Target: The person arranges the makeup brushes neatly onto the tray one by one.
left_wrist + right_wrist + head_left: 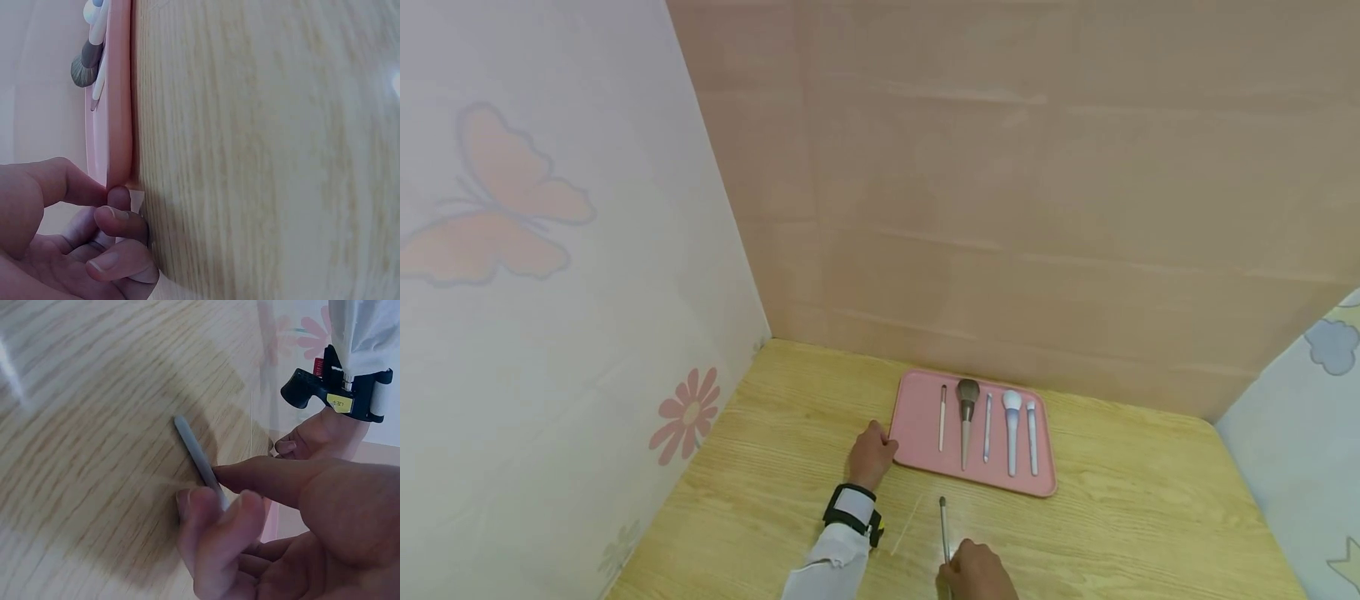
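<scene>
A pink rectangular tray (917, 421) lies at the back of the table with several makeup brushes side by side on it. At its near left corner, my left hand (871, 457) pinches the rim; the left wrist view shows thumb and fingers at the tray edge (120, 131). In front of the tray, my right hand (976, 573) holds a slim makeup brush (944, 518) by its handle, its small dark tip facing the tray. The right wrist view shows the pale handle end (192, 445) sticking out past thumb and fingers, above the wood surface.
On the tray, a large dark-haired brush (967, 392) and a white-haired brush (1012, 402) lie among thinner ones. A tan backdrop (1000, 208) rises behind the wood-grain table (1127, 500). A white patterned wall (587, 375) borders the left side, another (1300, 433) the right.
</scene>
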A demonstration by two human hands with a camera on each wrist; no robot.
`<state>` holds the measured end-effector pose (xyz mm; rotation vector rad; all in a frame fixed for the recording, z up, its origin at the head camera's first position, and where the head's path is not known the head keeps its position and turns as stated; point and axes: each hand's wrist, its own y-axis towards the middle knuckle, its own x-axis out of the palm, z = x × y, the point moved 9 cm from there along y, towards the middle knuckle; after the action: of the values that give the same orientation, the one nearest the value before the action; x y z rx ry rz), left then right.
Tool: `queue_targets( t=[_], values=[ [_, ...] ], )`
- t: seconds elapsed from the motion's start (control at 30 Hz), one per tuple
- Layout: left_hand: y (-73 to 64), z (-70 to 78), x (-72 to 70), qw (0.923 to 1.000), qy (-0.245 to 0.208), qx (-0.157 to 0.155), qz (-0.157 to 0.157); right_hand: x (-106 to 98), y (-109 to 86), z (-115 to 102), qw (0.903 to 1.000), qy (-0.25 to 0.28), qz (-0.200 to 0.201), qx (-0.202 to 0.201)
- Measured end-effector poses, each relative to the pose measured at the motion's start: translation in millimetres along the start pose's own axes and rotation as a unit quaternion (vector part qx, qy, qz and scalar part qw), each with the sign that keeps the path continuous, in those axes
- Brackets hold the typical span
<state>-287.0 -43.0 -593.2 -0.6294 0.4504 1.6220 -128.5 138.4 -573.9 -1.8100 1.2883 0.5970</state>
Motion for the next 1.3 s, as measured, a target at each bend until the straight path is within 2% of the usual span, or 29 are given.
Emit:
queue_targets(
  t=[0.37, 0.63, 0.97, 1.3],
  values=[
    [-3.2, 4.1, -3.5, 0.9999, -0.009, 0.013, 0.004, -1.0, 1.8, -1.9, 0.9987, -0.011, 0.018, -0.046],
    [-2.9, 5.5, -4.6, 0.9998, -0.008, 0.014, 0.009, 0.5, 3.1, -1.3, 0.9977, 0.013, 0.022, -0.063],
    [-4.2, 6.2, -4.8, 0.9998, -0.012, 0.015, 0.006, 2.6, 4.3, -0.5, 0.9984, 0.021, 0.005, -0.052],
    [-3.4, 6.4, -4.2, 0.9996, -0.016, 0.023, 0.01, 1.8, 4.6, 0.2, 0.9984, 0.017, 0.012, -0.052]
  ],
)
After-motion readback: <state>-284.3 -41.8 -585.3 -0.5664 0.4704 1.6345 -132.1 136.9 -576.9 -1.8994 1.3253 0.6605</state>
